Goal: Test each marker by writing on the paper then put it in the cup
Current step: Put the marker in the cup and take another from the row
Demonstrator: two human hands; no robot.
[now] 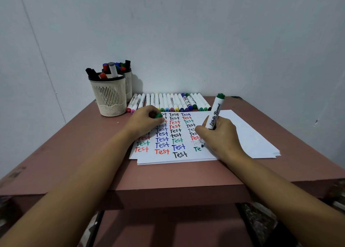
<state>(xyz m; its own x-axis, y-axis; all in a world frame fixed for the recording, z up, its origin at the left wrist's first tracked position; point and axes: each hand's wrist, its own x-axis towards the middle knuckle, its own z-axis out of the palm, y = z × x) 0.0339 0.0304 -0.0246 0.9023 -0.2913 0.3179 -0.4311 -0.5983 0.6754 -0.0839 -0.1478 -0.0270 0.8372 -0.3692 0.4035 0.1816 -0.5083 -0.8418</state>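
Observation:
My right hand [222, 134] grips a green whiteboard marker [215, 114] upright, its tip touching the paper [248, 134] beside a green "Te". The sheet carries columns of the word "Test" in black, red, blue and green. My left hand [143, 120] rests on the paper's left part and holds the marker's green cap [158, 115] in curled fingers. A cream mesh cup [110, 95] with several markers in it stands at the table's back left, with a second cup [128, 82] behind it.
A row of several capped markers [173, 102] lies along the back edge of the brown table [74, 149], against the grey wall. The paper is a stack of sheets fanned toward the right. The table's front edge is near my forearms.

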